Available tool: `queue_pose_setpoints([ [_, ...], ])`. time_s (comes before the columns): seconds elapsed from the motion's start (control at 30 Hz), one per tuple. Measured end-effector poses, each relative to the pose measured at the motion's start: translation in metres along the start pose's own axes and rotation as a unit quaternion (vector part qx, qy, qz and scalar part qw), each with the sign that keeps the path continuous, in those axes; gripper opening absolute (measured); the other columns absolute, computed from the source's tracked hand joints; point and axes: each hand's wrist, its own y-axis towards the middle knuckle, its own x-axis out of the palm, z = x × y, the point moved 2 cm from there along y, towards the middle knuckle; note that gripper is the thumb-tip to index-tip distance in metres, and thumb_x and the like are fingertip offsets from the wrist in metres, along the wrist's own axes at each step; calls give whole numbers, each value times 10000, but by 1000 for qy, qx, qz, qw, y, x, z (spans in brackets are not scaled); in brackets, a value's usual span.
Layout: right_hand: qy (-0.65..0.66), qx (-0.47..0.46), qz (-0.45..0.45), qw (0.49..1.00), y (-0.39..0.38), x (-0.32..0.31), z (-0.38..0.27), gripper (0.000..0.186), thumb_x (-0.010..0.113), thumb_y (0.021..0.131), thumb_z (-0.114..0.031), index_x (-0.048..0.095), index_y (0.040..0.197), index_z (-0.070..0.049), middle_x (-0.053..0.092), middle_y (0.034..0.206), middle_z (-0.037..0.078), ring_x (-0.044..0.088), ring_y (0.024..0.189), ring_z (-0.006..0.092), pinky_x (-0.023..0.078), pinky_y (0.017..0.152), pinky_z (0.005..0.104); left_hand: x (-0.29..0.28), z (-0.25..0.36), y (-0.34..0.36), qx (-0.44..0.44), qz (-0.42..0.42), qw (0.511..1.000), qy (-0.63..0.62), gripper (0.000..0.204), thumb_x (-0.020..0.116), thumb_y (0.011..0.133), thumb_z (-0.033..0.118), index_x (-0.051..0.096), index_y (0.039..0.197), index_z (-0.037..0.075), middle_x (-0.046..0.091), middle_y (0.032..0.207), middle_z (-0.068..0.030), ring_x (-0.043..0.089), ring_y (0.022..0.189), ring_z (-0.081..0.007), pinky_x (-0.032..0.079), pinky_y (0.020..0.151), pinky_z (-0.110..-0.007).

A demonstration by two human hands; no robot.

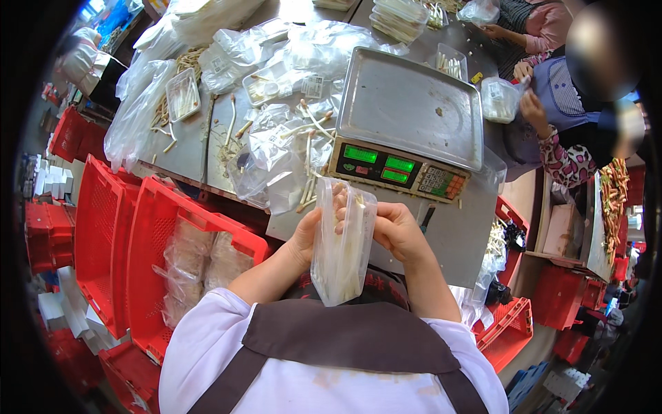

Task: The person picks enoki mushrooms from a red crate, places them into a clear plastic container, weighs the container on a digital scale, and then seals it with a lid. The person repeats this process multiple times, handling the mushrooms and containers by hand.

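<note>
In front of my chest I hold a see-through plastic bag (338,265) upright, with long pale stalks inside it. My left hand (308,233) is closed on the bag's left side; part of its fingers lies behind or within the film and shows only dimly. At the right edge near the top, my right hand (398,233) is closed, its thumb and fingers pinching the film. Just beyond my hands stands a weighing scale (414,110) with a bare metal pan and lit green displays. Loose stalks (310,165) and crumpled plastic bags (272,148) lie left of the scale.
Red crates (155,276) stand at my left, one holding bagged packs (196,265). Another red crate (510,331) is at my right. A packed tray (183,96) sits far left on the metal table. Co-workers handle bags at the right, one holding a filled bag (500,100).
</note>
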Motion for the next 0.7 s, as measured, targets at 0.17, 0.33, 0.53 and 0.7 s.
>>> queue_pose_setpoints([
  [0.17, -50, -96, 190, 976, -30, -53, 21, 144, 603, 861, -130, 618, 760, -27, 571, 672, -11, 519, 625, 64, 420, 594, 219, 5, -5, 6, -5, 62, 992, 106, 594, 750, 756, 272, 473, 1255, 106, 536, 1115, -53, 545, 970, -187, 459, 921, -383],
  [0.33, -459, -77, 364, 807, -78, -147, 25, 239, 652, 838, -205, 605, 764, 17, 586, 620, 51, 546, 580, 88, 434, 538, 284, -13, -2, 14, -30, 178, 947, 265, 539, 667, 838, 288, 458, 1268, 37, 532, 1267, -130, 559, 1118, -238, 476, 920, -413],
  [0.53, -514, -67, 401, 755, -88, -180, 44, 263, 606, 890, -263, 648, 914, -5, 609, 642, 3, 525, 537, 94, 413, 497, 266, -43, -28, 47, -43, 251, 866, 431, 473, 594, 914, 210, 412, 1327, 68, 531, 1240, -76, 560, 1046, -175, 484, 876, -347],
  [0.7, -210, -66, 340, 914, -67, -116, 89, 390, 581, 894, -241, 513, 1203, -14, 625, 914, 74, 554, 662, 110, 466, 577, 269, -72, -47, 54, 10, 250, 722, 645, 597, 560, 921, 194, 281, 1438, 94, 443, 1328, -99, 445, 1197, -205, 356, 1004, -324],
])
